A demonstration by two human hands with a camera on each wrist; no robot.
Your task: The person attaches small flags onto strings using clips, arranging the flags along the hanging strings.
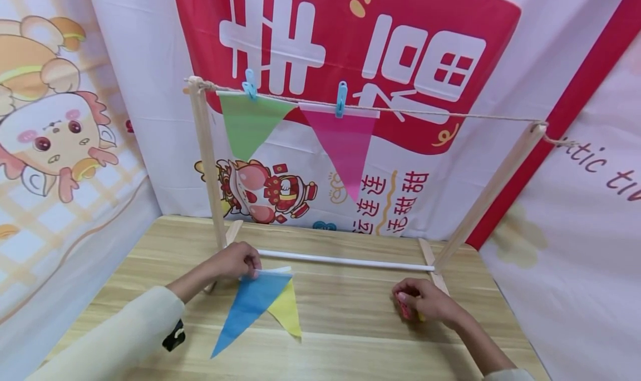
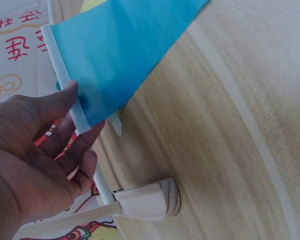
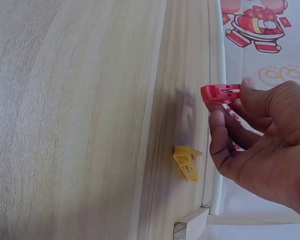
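- Head view, nearest: the blue pennant (image 1: 255,303) hangs from the left hand (image 1: 241,258), thumb and fingers pinching one end of its white top band; the yellow pennant (image 1: 286,311) shows partly behind it, and whether that is pinched too I cannot tell.
- Both pennants look thin, light and limp, likely to flop or fold; the band is probably the firmest place to hold, best near its corners.
- The right hand (image 1: 425,300) pinches a red clothespin (image 3: 220,93), likely light, stiff and springy, best squeezed at its tail ends.
- Near that hand, a yellow clothespin (image 3: 187,161) rests on the tabletop (image 1: 350,325).
- Farther back, a white rod (image 1: 345,260) spans the base of the wooden frame (image 1: 205,147).
- Above it, light-blue clothespins (image 1: 341,98) hold green (image 1: 252,122) and pink pennants (image 1: 345,142) on the string (image 1: 466,115).
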